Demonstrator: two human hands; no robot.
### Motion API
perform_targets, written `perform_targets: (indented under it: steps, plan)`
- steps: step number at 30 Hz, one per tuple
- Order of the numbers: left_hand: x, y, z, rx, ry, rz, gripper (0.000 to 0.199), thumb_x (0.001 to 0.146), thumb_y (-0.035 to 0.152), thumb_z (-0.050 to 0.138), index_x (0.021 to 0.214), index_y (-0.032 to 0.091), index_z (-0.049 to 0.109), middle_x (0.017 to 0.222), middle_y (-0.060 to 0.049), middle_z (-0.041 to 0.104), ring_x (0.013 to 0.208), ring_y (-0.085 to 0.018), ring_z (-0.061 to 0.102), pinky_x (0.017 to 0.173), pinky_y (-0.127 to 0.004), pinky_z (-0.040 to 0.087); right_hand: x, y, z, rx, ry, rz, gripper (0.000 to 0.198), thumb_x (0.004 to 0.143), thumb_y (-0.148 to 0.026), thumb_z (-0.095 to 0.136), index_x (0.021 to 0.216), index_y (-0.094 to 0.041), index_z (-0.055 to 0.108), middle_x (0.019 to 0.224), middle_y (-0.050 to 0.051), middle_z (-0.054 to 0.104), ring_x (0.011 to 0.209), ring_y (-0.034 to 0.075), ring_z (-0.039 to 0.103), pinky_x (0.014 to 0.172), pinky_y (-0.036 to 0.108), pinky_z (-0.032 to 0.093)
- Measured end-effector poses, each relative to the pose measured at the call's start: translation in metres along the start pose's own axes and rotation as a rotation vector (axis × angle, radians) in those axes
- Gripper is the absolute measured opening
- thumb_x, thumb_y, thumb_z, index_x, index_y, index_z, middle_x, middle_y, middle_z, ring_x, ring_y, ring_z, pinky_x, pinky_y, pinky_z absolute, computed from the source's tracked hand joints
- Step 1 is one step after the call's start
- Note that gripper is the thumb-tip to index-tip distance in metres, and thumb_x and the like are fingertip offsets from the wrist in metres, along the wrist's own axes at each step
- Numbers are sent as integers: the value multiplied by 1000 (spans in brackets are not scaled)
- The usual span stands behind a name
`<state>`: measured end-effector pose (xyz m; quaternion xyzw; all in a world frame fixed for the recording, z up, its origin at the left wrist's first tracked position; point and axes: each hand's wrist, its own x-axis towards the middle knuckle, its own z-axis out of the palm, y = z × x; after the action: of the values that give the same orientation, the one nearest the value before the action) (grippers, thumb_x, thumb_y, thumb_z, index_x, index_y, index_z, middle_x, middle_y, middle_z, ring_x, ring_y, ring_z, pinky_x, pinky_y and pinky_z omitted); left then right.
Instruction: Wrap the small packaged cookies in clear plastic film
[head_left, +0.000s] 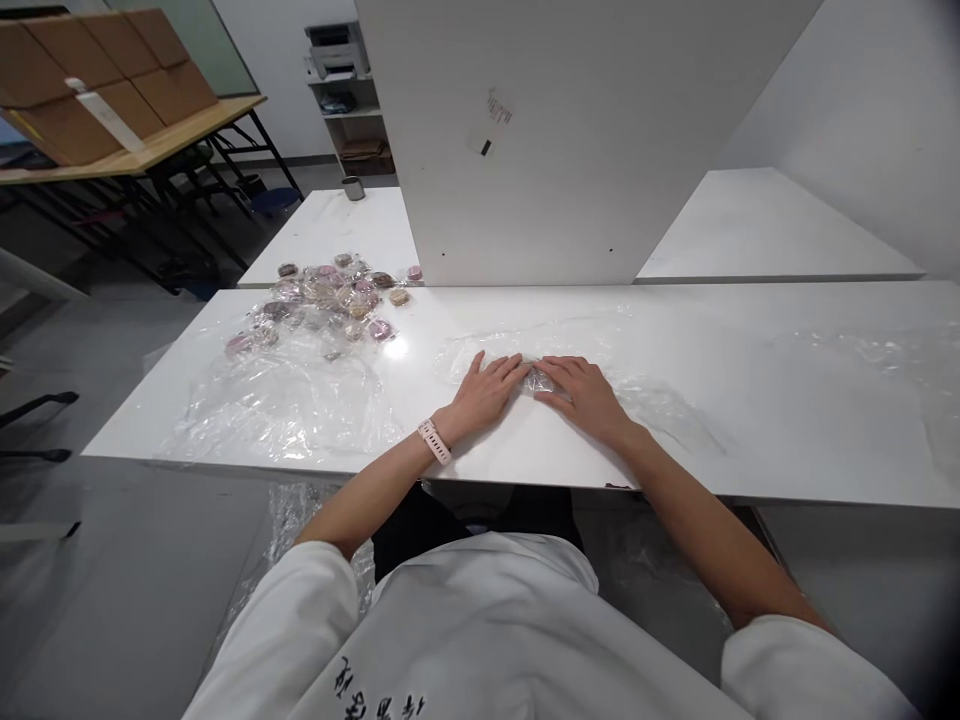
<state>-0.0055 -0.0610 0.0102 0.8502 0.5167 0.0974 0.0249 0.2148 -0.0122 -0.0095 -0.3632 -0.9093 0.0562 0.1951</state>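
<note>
My left hand (484, 393), with a pale watch band at the wrist, lies with its fingers stretched out on clear plastic film (667, 410) on the white table. Opposite it, my right hand (585, 393) rests with fingers extended and thumb apart. The fingertips of both hands nearly meet at a small crumpled bundle of clear film (538, 380) and touch it. What the bundle contains, if anything, I cannot make out. To the left is a pile of small round film-wrapped pieces (322, 300), pink, brown and tan.
A loose clear film sheet (292, 410) spreads over the table's left side, and more film (862, 350) lies at the right. A tall white panel (555, 190) rises behind the table. A metal cup (353, 188) stands farther back. Cardboard boxes (112, 75) sit on another table.
</note>
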Motion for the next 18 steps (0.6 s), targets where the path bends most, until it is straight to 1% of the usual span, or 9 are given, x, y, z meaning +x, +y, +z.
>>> perform_targets:
  steps: [1,3,7,8,10,11,13,15,18]
  plan:
    - [3,-4,-1,-17,0,-23,46,102,14,37,146,20,46,151,-9,54,137,-25,51,122,-56,24,4,2,-1,5,-9,30,39,103,-36,42,134,-22,60,133,10,67,119,27,57,98,42,42]
    - [10,-10,-9,-35,96,-100,41,102,13,35,137,22,55,142,-8,62,130,-25,57,122,-57,24,16,7,-6,36,-44,123,35,103,-33,38,122,-21,65,115,9,73,105,27,63,91,41,44]
    - [13,-2,-27,-121,403,-291,30,102,21,42,123,19,63,132,-13,66,125,-30,57,109,-54,40,47,23,-21,225,-176,440,43,101,-50,36,88,-21,65,82,7,70,75,24,62,67,34,42]
    - [10,2,-28,-202,404,-324,28,101,23,43,119,19,64,124,-14,69,118,-30,60,102,-51,46,53,26,-22,262,-189,508,43,100,-52,38,84,-22,64,81,7,69,73,23,61,64,33,41]
    - [3,8,-26,-457,298,-401,25,100,30,48,114,19,66,107,-11,73,100,-26,66,90,-45,53,59,29,-17,265,-117,582,34,95,-49,46,89,-22,64,88,7,70,77,24,61,65,33,42]
    - [1,8,-23,-619,228,-451,25,98,32,52,114,19,66,106,-11,73,96,-24,67,86,-43,55,60,30,-13,232,-39,578,28,93,-45,50,96,-21,65,95,9,70,83,25,61,68,34,43]
    - [4,3,-17,-957,138,-571,32,94,34,61,121,18,63,120,-14,71,99,-23,68,84,-40,58,59,29,-1,142,132,514,26,90,-35,52,108,-21,65,108,11,68,97,28,60,76,37,45]
    - [17,-6,-13,-1247,153,-689,42,92,33,64,130,16,57,135,-18,62,110,-23,67,89,-38,58,55,29,10,90,212,451,24,91,-32,50,105,-22,67,110,13,66,103,29,58,81,39,46]
    - [51,-17,-11,-1509,221,-801,41,94,28,61,132,15,54,132,-17,64,112,-20,67,96,-36,56,52,33,17,136,174,450,23,92,-34,50,94,-22,69,104,11,66,99,27,58,82,39,46]
